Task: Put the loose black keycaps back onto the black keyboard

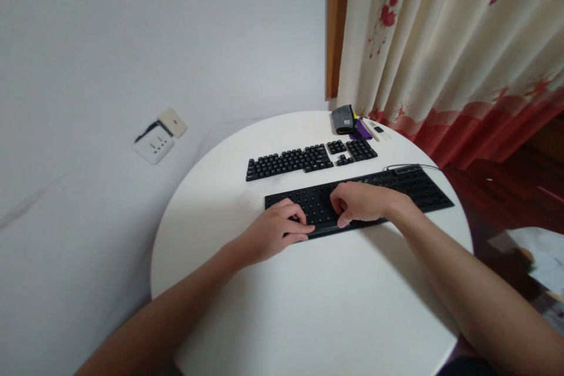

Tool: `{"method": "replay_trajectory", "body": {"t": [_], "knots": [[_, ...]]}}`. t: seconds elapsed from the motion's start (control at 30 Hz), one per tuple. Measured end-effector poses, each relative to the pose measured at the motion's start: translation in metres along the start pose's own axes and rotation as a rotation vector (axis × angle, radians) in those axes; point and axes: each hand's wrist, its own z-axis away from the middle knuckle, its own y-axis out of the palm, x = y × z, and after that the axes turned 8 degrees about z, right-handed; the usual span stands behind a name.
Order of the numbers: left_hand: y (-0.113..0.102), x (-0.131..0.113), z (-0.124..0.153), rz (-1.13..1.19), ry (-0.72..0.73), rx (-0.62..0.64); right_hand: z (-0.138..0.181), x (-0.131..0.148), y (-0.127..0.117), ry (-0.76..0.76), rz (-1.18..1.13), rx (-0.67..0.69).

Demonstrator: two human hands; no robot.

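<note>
A black keyboard base [425, 191] lies on the round white table, its keycaps off and rows of bare switch posts showing. My left hand [279, 226] is closed over its near left edge, thumb along the front and fingers bent on top. Over the middle of the base, my right hand [359, 201] points down with fingers curled and pressed together. Whatever those fingertips hold, if anything, is hidden by the hand. Behind the base, black keycaps [288, 163] stand in keyboard order, with the number pad keycaps [361, 150] as a block at their right.
At the table's back edge sit a grey cloth item [342, 120], a purple cloth [363, 130] and small slim items. A thin cable [412, 165] runs off the keyboard's back right. The white table [273, 317] meets a wall with sockets [154, 144]; a curtain [440, 53] hangs right.
</note>
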Motion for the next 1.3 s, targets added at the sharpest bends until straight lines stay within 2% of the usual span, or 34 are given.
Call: {"method": "replay_trajectory", "body": {"t": [0.23,0.43,0.53,0.7,0.83,1.13,1.3], "knots": [[-0.003,0.001,0.002,-0.046,0.017,0.009,0.001,0.003,0.0,-0.002,0.042,-0.016],[0.006,0.0,-0.002,-0.073,0.057,-0.092,0.0,-0.004,-0.006,-0.061,-0.087,0.03],[0.01,-0.002,-0.003,-0.101,0.062,-0.108,0.0,-0.008,-0.009,-0.045,-0.089,-0.006],[0.013,-0.007,-0.003,-0.161,0.09,-0.043,-0.001,-0.017,-0.01,0.048,0.015,-0.125],[0.015,-0.011,-0.004,-0.198,0.084,-0.032,-0.004,-0.025,-0.008,0.127,0.061,-0.15],[0.022,-0.008,-0.005,-0.186,0.059,0.024,-0.011,-0.027,-0.004,0.103,0.072,-0.15],[0.009,-0.007,0.003,-0.187,0.055,0.079,-0.014,-0.023,-0.001,0.074,-0.01,-0.174]]}}
